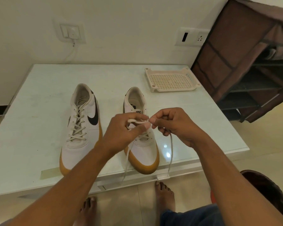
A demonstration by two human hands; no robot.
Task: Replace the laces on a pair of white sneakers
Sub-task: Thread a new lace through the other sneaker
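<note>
At frame centre, my left hand (119, 129) and right hand (175, 126) each pinch the white lace (171, 149) above the Nike sneaker (142, 154), apparently keeping it taut for threading.

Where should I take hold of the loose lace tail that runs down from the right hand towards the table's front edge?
Pinch the lace just below the right hand, coming in from the right. There it hangs straight and free, apart from the sneaker; lower down it seems to lie on the table.
</note>
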